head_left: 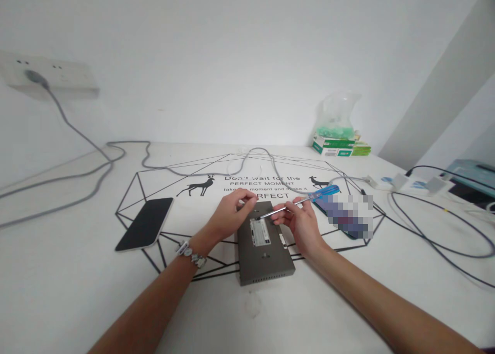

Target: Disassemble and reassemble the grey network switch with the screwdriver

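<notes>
A dark grey flat device (278, 261) with a white label (261, 233) and a row of vent slots lies on the table in front of me. My right hand (303, 225) holds a screwdriver (282, 208) by its metal shaft, between thumb and fingers. Its clear blue handle (325, 192) points up to the right, and its dark tip is over the label. On the device's left side, my left hand (232, 212) hovers at the far edge with curled fingers and thumb drawn close together. Anything between those fingertips is too small or hidden to make out.
A dark-screened phone (147, 224) lies to the left, and another, partly blurred phone (344, 217) to the right. A grey cable (185, 172) crosses the back of the table. White power strip (410, 184) and black cables lie right; green-white boxes (334, 145) stand at the wall.
</notes>
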`<action>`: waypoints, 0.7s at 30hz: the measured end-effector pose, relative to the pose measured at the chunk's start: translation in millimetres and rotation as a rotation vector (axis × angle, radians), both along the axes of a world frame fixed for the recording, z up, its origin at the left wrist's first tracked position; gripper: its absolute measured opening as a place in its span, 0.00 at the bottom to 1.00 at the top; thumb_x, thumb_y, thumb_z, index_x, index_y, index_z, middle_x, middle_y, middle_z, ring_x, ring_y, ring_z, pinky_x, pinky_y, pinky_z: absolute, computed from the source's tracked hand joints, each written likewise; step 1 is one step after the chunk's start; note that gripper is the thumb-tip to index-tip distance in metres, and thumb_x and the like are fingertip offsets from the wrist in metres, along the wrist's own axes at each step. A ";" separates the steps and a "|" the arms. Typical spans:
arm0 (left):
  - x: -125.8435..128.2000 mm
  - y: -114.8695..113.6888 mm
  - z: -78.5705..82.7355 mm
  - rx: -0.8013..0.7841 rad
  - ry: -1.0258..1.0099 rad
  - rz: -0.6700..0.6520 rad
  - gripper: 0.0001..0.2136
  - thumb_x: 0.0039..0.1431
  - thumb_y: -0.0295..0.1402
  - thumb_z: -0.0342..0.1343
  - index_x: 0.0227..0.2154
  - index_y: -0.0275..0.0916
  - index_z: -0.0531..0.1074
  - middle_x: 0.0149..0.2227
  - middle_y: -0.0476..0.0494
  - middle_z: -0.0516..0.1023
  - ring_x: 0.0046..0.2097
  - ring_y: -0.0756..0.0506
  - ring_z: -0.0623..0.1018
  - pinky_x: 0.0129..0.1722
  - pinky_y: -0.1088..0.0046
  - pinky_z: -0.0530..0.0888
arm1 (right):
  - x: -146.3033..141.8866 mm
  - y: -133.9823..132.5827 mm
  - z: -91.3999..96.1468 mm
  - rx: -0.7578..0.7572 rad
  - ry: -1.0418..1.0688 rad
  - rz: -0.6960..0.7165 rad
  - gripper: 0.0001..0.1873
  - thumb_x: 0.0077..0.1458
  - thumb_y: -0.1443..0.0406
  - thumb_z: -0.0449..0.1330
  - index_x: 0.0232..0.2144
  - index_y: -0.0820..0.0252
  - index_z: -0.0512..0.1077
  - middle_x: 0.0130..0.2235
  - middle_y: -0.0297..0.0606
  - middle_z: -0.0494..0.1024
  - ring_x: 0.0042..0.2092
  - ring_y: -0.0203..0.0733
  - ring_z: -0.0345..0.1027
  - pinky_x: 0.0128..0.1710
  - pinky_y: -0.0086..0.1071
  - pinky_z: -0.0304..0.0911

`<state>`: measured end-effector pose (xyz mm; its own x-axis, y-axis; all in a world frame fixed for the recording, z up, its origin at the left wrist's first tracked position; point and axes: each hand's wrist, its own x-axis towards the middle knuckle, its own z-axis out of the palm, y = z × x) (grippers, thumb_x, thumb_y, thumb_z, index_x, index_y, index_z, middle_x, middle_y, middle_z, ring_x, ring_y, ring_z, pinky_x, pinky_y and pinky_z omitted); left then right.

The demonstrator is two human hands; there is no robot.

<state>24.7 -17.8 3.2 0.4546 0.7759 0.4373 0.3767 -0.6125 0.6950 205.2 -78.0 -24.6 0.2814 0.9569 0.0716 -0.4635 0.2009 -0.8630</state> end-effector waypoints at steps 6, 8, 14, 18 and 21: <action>-21.1 -15.2 8.5 -0.128 0.069 -0.163 0.10 0.58 0.34 0.58 0.40 0.38 0.78 0.35 0.44 0.81 0.37 0.46 0.79 0.41 0.69 0.75 | 0.6 1.1 -3.5 -0.018 0.031 -0.001 0.19 0.49 0.63 0.63 0.36 0.52 0.54 0.27 0.30 0.80 0.25 0.42 0.76 0.23 0.31 0.70; -22.0 -14.6 8.3 -0.154 0.080 -0.183 0.09 0.57 0.34 0.59 0.40 0.38 0.79 0.36 0.43 0.82 0.38 0.46 0.79 0.42 0.68 0.75 | 0.0 1.7 -3.6 -0.020 0.030 -0.005 0.20 0.49 0.63 0.63 0.36 0.52 0.53 0.27 0.30 0.80 0.25 0.41 0.76 0.24 0.31 0.70; -21.9 -10.2 7.1 -0.112 0.136 -0.154 0.05 0.57 0.32 0.59 0.34 0.41 0.80 0.34 0.47 0.83 0.36 0.46 0.78 0.39 0.71 0.72 | -1.1 2.6 -1.8 -0.014 0.031 -0.024 0.19 0.49 0.63 0.62 0.36 0.52 0.53 0.27 0.30 0.80 0.25 0.40 0.75 0.24 0.30 0.69; -17.1 -12.7 6.1 -0.084 0.108 -0.129 0.05 0.58 0.33 0.59 0.32 0.40 0.79 0.32 0.47 0.82 0.35 0.47 0.77 0.37 0.71 0.71 | 0.9 3.3 0.7 -0.042 0.043 -0.050 0.18 0.49 0.65 0.62 0.35 0.52 0.55 0.28 0.31 0.79 0.25 0.41 0.75 0.24 0.31 0.69; -10.5 -14.5 -0.6 -0.041 0.030 -0.084 0.05 0.60 0.34 0.58 0.34 0.40 0.78 0.36 0.45 0.82 0.39 0.45 0.78 0.43 0.68 0.72 | 3.6 5.4 0.2 -0.117 0.135 -0.078 0.14 0.47 0.67 0.60 0.32 0.54 0.57 0.27 0.33 0.78 0.23 0.39 0.72 0.20 0.28 0.65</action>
<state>14.3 -32.3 2.7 0.5314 0.7512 0.3916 0.3456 -0.6143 0.7094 208.8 -72.7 -24.4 0.3544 0.9315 -0.0822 -0.5635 0.1426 -0.8137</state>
